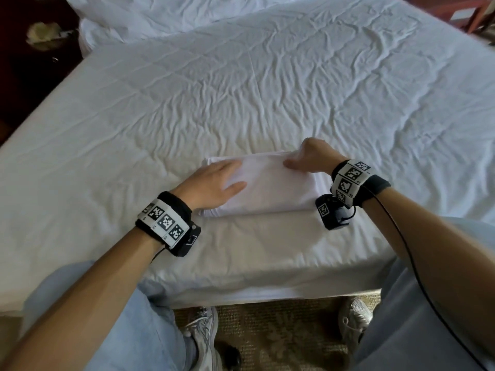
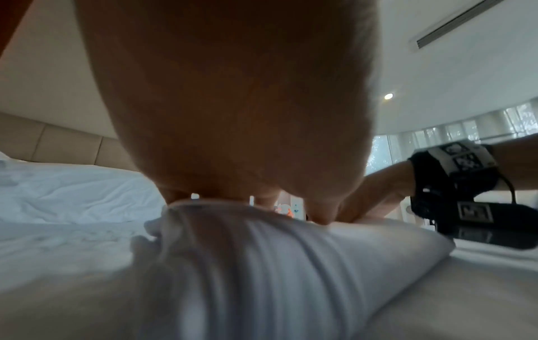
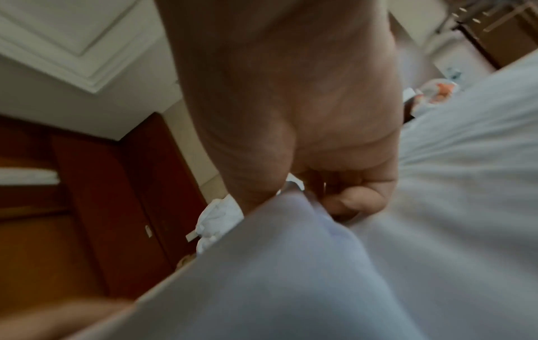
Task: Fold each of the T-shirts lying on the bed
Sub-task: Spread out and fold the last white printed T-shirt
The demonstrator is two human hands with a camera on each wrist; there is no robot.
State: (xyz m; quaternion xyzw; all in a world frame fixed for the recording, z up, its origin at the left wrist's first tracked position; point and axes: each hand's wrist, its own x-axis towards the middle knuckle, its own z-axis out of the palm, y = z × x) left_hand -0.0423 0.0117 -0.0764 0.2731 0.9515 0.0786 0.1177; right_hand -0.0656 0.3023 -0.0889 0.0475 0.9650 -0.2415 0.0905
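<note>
A white T-shirt (image 1: 270, 191), folded into a flat rectangle, lies on the bed near its front edge. My left hand (image 1: 233, 176) rests flat on the shirt's left part, fingers straight and spread. My right hand (image 1: 293, 162) is at the far right corner, thumb on top and fingers curled under, pinching the upper layer. The left wrist view has the palm (image 2: 232, 115) pressing the stacked layers (image 2: 262, 264), with the right hand (image 2: 375, 197) beyond. In the right wrist view the right hand (image 3: 291, 115) grips a raised edge of the cloth (image 3: 276, 264).
A wrinkled white sheet (image 1: 267, 89) covers the bed. Pillows (image 1: 139, 20) lie at the far left. The bed's front edge (image 1: 241, 290) is against my legs, with carpet and shoes below. A dark nightstand (image 1: 34, 62) stands on the left. Crumpled white cloth (image 3: 218, 218) lies near a wooden door (image 3: 87, 207).
</note>
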